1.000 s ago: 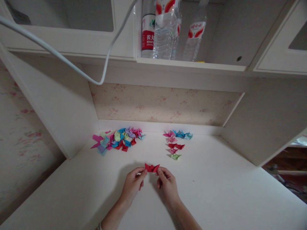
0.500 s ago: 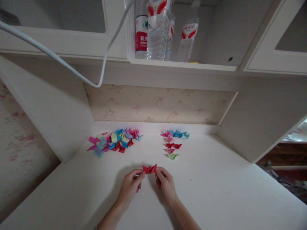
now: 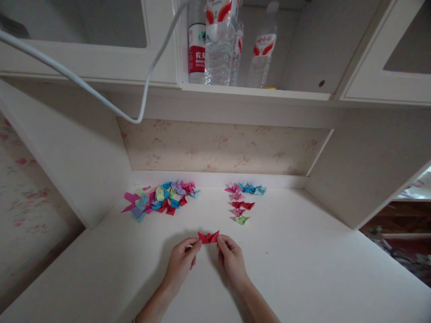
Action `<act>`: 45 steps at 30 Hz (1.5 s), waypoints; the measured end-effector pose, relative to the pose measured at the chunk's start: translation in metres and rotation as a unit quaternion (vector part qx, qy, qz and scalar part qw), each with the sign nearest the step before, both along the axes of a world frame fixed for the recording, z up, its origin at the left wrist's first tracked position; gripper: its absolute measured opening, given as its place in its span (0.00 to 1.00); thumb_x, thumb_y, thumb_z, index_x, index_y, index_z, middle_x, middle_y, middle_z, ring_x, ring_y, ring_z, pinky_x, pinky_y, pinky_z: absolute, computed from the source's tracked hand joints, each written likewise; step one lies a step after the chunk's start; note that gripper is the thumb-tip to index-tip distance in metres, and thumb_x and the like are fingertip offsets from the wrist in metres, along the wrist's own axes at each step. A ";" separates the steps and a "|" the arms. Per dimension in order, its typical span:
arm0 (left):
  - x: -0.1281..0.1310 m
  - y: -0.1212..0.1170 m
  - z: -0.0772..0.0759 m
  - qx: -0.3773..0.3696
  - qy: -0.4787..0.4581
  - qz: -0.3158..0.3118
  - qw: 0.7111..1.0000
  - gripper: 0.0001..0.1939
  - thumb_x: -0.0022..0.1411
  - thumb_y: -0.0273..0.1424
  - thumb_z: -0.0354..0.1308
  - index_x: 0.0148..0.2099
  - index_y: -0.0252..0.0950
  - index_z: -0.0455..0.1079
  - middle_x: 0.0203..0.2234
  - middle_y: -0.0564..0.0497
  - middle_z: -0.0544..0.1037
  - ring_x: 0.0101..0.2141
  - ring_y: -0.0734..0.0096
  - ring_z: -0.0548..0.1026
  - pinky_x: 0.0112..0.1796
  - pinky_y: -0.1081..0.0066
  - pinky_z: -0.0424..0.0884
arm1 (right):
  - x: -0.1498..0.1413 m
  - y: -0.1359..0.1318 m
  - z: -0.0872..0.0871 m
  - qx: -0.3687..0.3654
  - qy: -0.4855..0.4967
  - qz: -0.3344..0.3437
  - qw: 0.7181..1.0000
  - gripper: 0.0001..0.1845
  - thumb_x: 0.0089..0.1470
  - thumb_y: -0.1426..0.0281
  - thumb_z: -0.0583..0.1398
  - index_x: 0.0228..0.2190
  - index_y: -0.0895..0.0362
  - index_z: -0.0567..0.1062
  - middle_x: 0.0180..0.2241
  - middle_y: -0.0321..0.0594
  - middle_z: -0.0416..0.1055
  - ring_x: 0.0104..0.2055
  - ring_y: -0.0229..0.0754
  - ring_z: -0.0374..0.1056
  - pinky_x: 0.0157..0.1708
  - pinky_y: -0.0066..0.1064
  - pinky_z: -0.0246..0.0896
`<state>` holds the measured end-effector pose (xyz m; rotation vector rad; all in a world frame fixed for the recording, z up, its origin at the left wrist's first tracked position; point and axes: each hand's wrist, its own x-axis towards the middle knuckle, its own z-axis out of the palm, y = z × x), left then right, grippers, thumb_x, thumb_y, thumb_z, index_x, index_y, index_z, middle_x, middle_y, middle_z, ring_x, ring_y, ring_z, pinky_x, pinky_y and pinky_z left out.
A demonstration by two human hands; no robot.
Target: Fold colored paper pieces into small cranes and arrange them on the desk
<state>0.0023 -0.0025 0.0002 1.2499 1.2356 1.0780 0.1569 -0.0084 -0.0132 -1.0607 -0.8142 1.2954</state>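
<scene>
A small red folded-paper boat (image 3: 208, 237) is stretched between my two hands. My left hand (image 3: 182, 260) pinches its left end between thumb and fingers. The right end is pinched by my right hand (image 3: 232, 259) in the same way. Beyond my hands to the left, a heap of folded-paper pieces (image 3: 160, 193) in pink, blue, purple, green and red lies on the white desk (image 3: 286, 260). To the right, a looser group holds pink and blue pieces (image 3: 249, 188), red ones (image 3: 243, 205) and a light green one (image 3: 242, 220).
Above the desk hangs a white cabinet whose shelf (image 3: 256, 93) holds several plastic bottles (image 3: 219, 49). A white cable or rod (image 3: 101, 101) crosses the upper left. White side panels (image 3: 363, 166) stand at both sides, with flowered wallpaper (image 3: 215, 143) behind.
The view has shifted slightly, so everything sits a little further left. Both hands keep their pinch on the red paper boat, which looks much the same.
</scene>
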 end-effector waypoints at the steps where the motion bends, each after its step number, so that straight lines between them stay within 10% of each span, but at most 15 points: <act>1: 0.000 0.000 0.000 -0.002 0.003 -0.001 1.000 0.25 0.55 0.46 0.56 0.43 0.28 0.72 0.11 0.60 0.60 0.14 0.80 0.57 0.16 0.78 0.51 | 0.000 0.000 0.000 0.001 0.001 0.000 1.000 0.21 0.47 0.54 0.63 0.31 0.61 0.76 0.19 0.30 0.57 0.15 0.28 0.48 0.14 0.23 0.39; 45: 0.004 -0.004 0.001 0.002 0.020 -0.023 1.000 0.25 0.55 0.47 0.55 0.44 0.29 0.73 0.11 0.60 0.58 0.15 0.79 0.56 0.17 0.77 0.51 | 0.004 0.000 0.004 0.007 0.012 0.007 1.000 0.21 0.48 0.54 0.62 0.29 0.61 0.75 0.20 0.30 0.58 0.16 0.28 0.49 0.14 0.23 0.40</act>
